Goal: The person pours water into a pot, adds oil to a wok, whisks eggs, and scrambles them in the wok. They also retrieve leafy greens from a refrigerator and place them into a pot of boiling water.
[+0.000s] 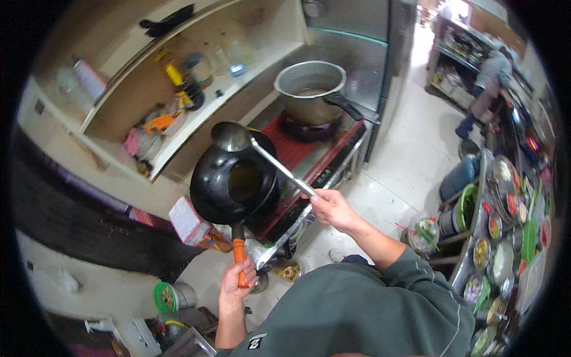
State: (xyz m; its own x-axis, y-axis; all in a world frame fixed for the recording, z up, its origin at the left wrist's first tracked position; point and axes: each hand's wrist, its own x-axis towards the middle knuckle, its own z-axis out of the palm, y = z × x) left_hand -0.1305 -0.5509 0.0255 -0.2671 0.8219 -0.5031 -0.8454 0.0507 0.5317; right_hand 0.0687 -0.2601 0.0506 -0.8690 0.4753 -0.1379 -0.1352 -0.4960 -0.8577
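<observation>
My left hand is closed around the orange handle of a black wok, which sits over the near part of the gas stove. Some yellowish liquid, likely oil, lies in the bottom of the wok. With my right hand I grip the long metal handle of a ladle. The ladle's bowl is over the far rim of the wok; whether it touches the rim I cannot tell. Beyond the wok, a metal pot with a black handle stands on a lit burner, holding liquid.
A shelf with bottles runs behind the stove. At right, bowls of cut food crowd a counter, near a green basket. A co-worker bends at the upper right. A green-rimmed bucket stands on the floor at left.
</observation>
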